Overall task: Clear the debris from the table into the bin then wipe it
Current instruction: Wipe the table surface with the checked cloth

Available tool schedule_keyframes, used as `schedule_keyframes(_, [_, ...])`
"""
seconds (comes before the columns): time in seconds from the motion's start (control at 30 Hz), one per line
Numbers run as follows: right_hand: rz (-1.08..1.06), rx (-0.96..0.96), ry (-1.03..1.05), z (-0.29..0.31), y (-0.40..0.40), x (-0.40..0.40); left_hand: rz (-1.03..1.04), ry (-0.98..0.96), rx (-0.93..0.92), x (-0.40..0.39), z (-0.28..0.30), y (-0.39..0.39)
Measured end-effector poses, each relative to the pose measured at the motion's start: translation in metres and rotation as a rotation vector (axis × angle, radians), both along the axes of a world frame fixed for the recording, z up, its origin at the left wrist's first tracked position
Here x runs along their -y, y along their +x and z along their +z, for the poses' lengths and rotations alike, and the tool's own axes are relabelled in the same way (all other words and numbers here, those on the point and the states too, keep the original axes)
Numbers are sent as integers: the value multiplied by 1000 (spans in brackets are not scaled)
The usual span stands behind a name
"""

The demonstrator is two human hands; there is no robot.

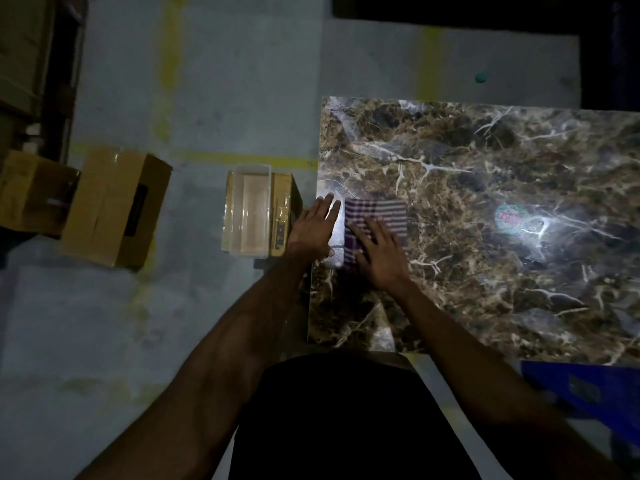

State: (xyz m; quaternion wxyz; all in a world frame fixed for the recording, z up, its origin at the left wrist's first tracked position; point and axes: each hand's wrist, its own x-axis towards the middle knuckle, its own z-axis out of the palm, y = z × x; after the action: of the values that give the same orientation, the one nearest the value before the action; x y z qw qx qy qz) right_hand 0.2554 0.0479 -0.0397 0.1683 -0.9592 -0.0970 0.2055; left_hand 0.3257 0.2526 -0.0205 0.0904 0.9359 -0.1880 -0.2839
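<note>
Head view: right hand (379, 261) flat, fingers spread, pressing a striped cloth (375, 216) near the marbled worktop's (485, 271) left edge. Left hand (313, 228) open, fingers straight, resting at that edge beside the cloth. Clear plastic bin (247, 211) sits on the floor just left of the worktop.

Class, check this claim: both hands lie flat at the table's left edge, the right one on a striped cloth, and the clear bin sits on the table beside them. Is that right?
One detail is wrong. The head view shows the clear bin off the table, on a box beside its left edge. The rest holds: the left hand and right hand lie flat, the right one on the striped cloth.
</note>
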Motion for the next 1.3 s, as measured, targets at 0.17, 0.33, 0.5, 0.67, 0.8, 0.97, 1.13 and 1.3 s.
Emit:
schedule_keyframes(0.17, [-132,0,-27,8,-4,65,37,-13,38,-2,2,-5])
schedule_keyframes(0.33, [-263,44,-9,-1,80,17,68,-8,27,1,4,-6])
schedule_keyframes(0.5, [-50,60,54,-9,34,-28,122,-8,31,-1,1,-9])
schedule_keyframes(0.67, [-52,-2,7,4,-47,49,120,-10,1,4,7,-8])
schedule_keyframes(0.8, [-292,-5,-23,5,-22,96,136,-10,-19,6,12,-10])
schedule_keyframes(0.97, [-320,40,-25,-2,51,50,122,37,-2,10,16,-12])
schedule_keyframes(1.13, [-77,-7,36,0,-6,2,105,14,36,9,17,-12])
schedule_keyframes(1.3, [20,-18,53,6,-41,56,90,-37,-30,-1,17,2])
